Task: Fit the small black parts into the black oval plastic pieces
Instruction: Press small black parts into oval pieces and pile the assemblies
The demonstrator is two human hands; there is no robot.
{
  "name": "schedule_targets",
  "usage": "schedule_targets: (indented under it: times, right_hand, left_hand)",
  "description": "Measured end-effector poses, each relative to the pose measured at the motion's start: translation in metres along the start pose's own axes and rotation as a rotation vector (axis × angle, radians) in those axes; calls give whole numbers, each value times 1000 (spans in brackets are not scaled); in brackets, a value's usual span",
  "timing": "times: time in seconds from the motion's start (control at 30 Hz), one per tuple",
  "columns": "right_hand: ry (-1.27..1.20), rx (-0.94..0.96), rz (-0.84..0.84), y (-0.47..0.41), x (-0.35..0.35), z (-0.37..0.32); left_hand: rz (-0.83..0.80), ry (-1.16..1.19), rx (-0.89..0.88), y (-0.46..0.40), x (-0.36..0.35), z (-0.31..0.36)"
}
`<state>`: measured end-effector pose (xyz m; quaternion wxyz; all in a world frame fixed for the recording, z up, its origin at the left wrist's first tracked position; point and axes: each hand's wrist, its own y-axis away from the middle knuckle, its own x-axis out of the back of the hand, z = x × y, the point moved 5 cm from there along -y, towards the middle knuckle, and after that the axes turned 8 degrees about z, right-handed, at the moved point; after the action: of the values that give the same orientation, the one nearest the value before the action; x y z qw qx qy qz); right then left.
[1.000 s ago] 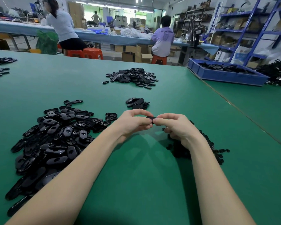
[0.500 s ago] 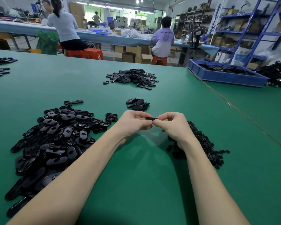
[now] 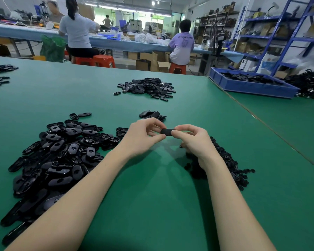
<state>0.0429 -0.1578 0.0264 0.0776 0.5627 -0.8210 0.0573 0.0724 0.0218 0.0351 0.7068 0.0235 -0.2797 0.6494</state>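
Both hands meet over the green table, pinching one black oval plastic piece between them. My left hand grips its left end with thumb and fingers. My right hand grips its right end. Whether a small part sits in the piece is hidden by the fingers. A large heap of black oval pieces lies to the left of my left arm. A heap of small black parts lies under and behind my right wrist.
A small cluster of oval pieces lies just beyond my hands, and a bigger pile farther back. A blue tray stands at the back right. Two people sit at a far bench. A table seam runs diagonally on the right.
The hands have risen slightly and the held piece has turned, showing more of its surface between the fingertips. The piles have not moved.
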Motion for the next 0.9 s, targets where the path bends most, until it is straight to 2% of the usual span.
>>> schedule_targets:
  times: [0.23,0.4,0.5,0.7,0.9]
  right_hand:
    - [74,54,77,-2,-1,1]
    - [82,79,60,-3,-3,2]
    - [82,73,54,-4,-2,5]
    - [83,79,30,-6,-5,5]
    - [101,103,1,-4,-8,4]
  left_hand:
    - [349,-455,-91,-26,5,-4]
    - [301,-683,-160,-68,-22,-1]
    - [242,-785,-136,-84,-35,-8]
    - [248,-835,-111,-88,-45,-18]
    - [319,-698,-121,-60,-37,-9]
